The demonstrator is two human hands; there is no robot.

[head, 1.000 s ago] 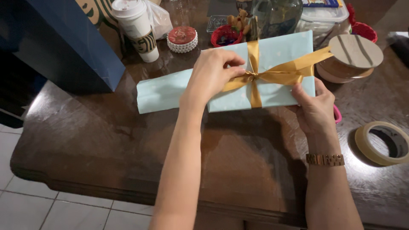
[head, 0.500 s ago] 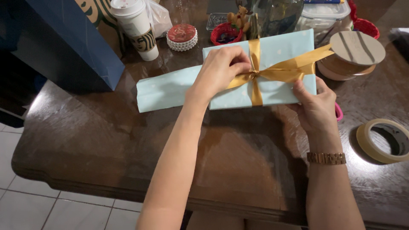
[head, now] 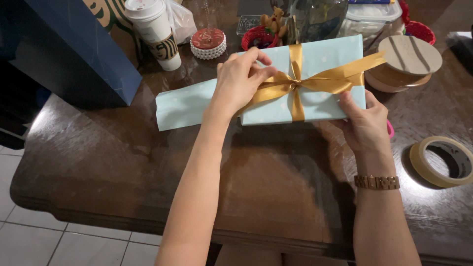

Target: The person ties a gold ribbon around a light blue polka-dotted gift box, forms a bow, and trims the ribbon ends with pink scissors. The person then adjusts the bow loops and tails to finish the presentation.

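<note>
We see a flat parcel (head: 320, 59) wrapped in pale blue paper with faint white dots; it lies on the dark brown, glossy worktop (head: 276, 182), toward its far side, with its long edges running left to right; a gold satin ribbon (head: 295, 83) crosses it both ways and meets in a knot near the middle, with one broad tail running up and right past the parcel's corner. A looser flap of the same blue paper (head: 182, 103) sticks out from under the parcel to the left.

Our left hand (head: 239, 81) reaches in from below, palm down, fingers curled; thumb and fingertips are pinched on the left strand of the ribbon just beside the knot. Our right hand (head: 364, 123) sits at the parcel's near right corner; the thumb presses on top of the paper while the fingers go underneath, so it grips the parcel's edge; a gold-coloured watch band (head: 377, 182) circles that wrist.

Just right of the parcel stands a round wooden box with a striped lid (head: 411, 56); a roll of tape (head: 438, 162) lies on the worktop farther right; behind the parcel are a white paper cup (head: 155, 32), a small red-topped tin (head: 208, 42), a red basket (head: 256, 37); a dark blue bag (head: 84, 49) stands at the left.
</note>
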